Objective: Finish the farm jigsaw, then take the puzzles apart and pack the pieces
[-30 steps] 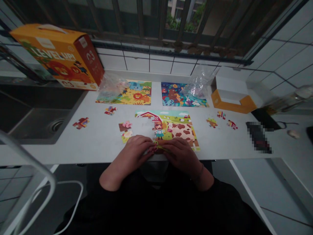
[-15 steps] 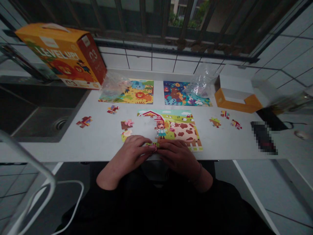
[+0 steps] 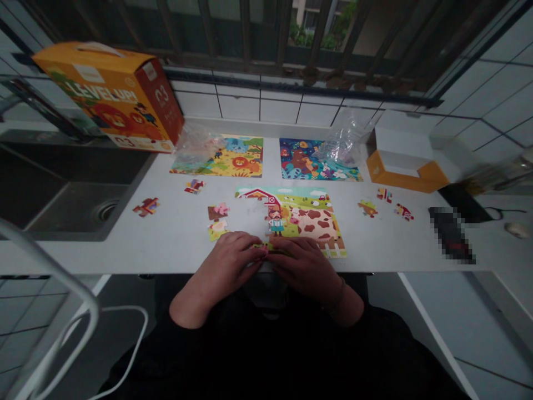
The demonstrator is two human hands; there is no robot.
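Left hand (image 3: 231,254) and right hand (image 3: 303,261) meet knuckles-up at the near edge of the counter (image 3: 175,244). Fingers of both are curled in narrow, tips pressed together on 1 small yellow-green puzzle piece (image 3: 267,246). Most of the piece is hidden under the fingertips. It sits at the near-left corner of the farm puzzle (image 3: 306,218), touching its bottom edge. A dark band shows on the right wrist.

Farm puzzle lies flat, centre of the counter: barn, child figure and spotted cow are filled in, its left part bare.

Just left of it are 2 loose pieces, a pig piece (image 3: 219,211) and a pale piece (image 3: 217,228). Farther left are 2 more pieces (image 3: 194,185), toward the sink (image 3: 75,206). To the right, well apart, 3 scattered pieces (image 3: 367,208).

Behind, side by side against the tiled wall: a lion puzzle (image 3: 239,158) and a blue jungle puzzle (image 3: 302,161), each partly under a clear plastic bag (image 3: 345,139). An orange puzzle box (image 3: 112,97) stands back left, tilted. An open orange tray (image 3: 406,178) sits back right.
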